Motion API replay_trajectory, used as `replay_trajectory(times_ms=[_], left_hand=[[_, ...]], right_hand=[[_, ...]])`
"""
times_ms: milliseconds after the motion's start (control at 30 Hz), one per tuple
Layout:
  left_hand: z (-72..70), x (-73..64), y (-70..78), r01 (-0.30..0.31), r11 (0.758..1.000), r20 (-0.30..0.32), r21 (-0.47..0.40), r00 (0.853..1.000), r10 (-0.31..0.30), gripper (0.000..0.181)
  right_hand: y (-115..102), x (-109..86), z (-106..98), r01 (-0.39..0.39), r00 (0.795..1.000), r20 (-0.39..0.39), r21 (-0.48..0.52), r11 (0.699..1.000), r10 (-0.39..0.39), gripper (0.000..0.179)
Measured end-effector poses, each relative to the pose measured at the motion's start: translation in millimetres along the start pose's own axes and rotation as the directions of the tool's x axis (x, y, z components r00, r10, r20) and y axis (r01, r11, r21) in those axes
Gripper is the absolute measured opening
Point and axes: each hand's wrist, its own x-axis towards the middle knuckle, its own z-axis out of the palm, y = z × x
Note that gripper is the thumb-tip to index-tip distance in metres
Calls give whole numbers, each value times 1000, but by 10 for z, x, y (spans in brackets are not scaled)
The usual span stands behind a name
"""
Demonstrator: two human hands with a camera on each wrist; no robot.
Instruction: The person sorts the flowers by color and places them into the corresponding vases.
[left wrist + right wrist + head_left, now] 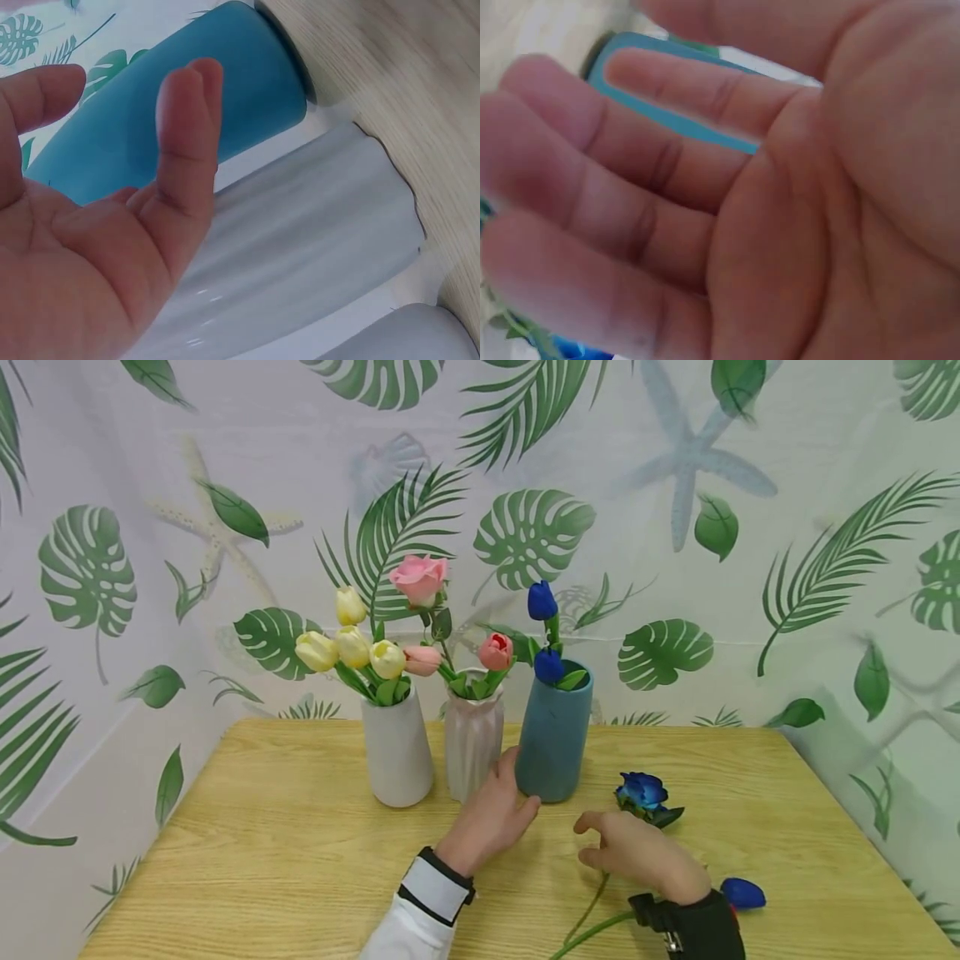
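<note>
A blue vase (553,743) holding blue tulips (543,602) stands upright at the right of a row of three vases. My left hand (489,818) is at its lower left side, fingers reaching between it and a ribbed pale vase (474,743); whether they touch either is unclear. In the left wrist view, the fingers are loosely bent before the blue vase (247,82) and grip nothing. My right hand (645,853) hovers to the right with relaxed fingers and an empty palm. Close behind it lies a blue rose (642,792), its stem passing beneath the hand.
A white vase (399,752) with yellow tulips (352,647) stands at the left. The ribbed vase holds a pink rose (420,579) and pink tulips (497,652). Another blue tulip (742,893) lies beside my right wrist. A leaf-patterned cloth (570,460) hangs behind the wooden table (285,843).
</note>
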Motion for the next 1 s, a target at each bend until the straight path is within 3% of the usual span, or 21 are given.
replay_trajectory(times_ms=[167, 267, 533, 767, 1000], left_hand=[[-10, -1, -23, 11, 1000, 3, -20, 1000, -11, 68], [-10, 5, -31, 14, 1000, 4, -21, 1000, -14, 68], [-12, 10, -52, -8, 1000, 3, -20, 1000, 8, 64], [-20, 3, -46, -2, 1000, 22, 0, 1000, 2, 59], [-22, 0, -36, -13, 999, 36, 37, 999, 11, 54]], right_hand=[[30, 26, 81, -71, 997, -2, -54, 996, 71, 14], [74, 62, 145, -67, 998, -16, -52, 996, 66, 4], [143, 129, 246, -15, 993, -121, -83, 996, 5, 18], [216, 71, 178, -128, 978, -182, -136, 982, 102, 22], [296, 68, 167, -178, 971, -172, -76, 981, 163, 27]])
